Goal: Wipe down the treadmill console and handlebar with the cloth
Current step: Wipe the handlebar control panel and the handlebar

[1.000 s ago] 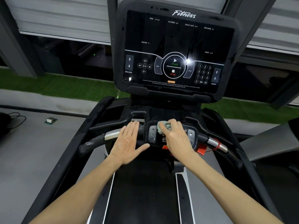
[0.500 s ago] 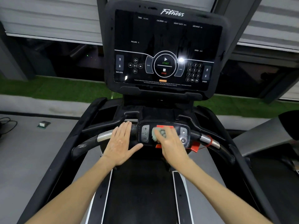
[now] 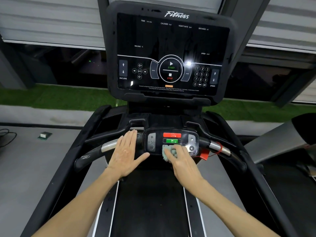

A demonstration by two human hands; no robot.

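Head view: right hand (image 3: 185,162), fingers flat, presses crumpled cloth (image 3: 168,153) onto control keypad (image 3: 181,132), below green button (image 3: 171,141). Left hand (image 3: 125,153) rests flat, fingers straight, on handlebar (image 3: 109,146). Side pocket (image 3: 111,123) contents too dark to tell.

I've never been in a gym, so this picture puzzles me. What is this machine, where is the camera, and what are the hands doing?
This is a treadmill, seen from a camera worn on the person's head, looking forward and down. The big dark screen is its console; below it runs the handlebar with a small button panel in the middle. The left hand rests flat and empty on the handlebar. The right hand presses a small greenish cloth onto the panel's lower part. The black belt lies underneath.
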